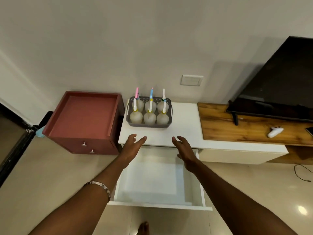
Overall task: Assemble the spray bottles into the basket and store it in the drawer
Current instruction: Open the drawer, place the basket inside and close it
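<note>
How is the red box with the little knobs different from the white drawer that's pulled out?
The red box is dark red; the white drawer is white. The red box stands by itself on the floor with its drawers shut, while the white drawer is slid open from under the white counter. The red box shows two small knobs; no knob shows on the white drawer. Both look empty on top or inside.

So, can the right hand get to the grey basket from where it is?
Probably yes: the right hand is open and empty, and only bare white countertop lies between it and the basket.
</note>
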Tool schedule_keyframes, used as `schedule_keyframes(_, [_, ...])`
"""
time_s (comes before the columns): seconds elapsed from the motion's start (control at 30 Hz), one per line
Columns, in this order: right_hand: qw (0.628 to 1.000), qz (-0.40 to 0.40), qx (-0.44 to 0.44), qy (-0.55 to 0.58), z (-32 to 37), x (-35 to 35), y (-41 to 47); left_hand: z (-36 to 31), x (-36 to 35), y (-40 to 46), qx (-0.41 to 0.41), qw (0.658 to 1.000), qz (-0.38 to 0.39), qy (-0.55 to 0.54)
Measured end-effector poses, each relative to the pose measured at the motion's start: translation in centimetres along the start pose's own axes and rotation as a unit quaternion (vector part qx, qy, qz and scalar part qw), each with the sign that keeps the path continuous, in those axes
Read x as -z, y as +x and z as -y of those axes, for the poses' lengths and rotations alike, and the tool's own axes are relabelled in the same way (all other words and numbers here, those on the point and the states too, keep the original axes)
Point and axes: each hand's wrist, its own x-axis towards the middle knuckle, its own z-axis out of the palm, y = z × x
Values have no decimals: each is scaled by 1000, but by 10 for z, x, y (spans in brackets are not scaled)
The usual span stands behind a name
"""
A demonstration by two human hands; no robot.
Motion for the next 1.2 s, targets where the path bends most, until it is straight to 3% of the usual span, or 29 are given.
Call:
schedule_keyframes(0.27, [1000, 10, -21, 12, 40, -10, 91, -39, 9, 90, 22, 999, -31, -8])
schedule_keyframes(0.53, [1000, -2, -3, 19, 68, 9, 208, -56, 12, 211, 61, 987, -131, -66])
schedule_keyframes(0.93, [999, -16, -27, -7, 64, 18, 351, -32, 46, 360, 79, 979, -183, -37])
schedule_keyframes(1.2, [998, -47, -18, -35, 39, 0, 418, -6, 49, 430, 90, 981, -172, -6])
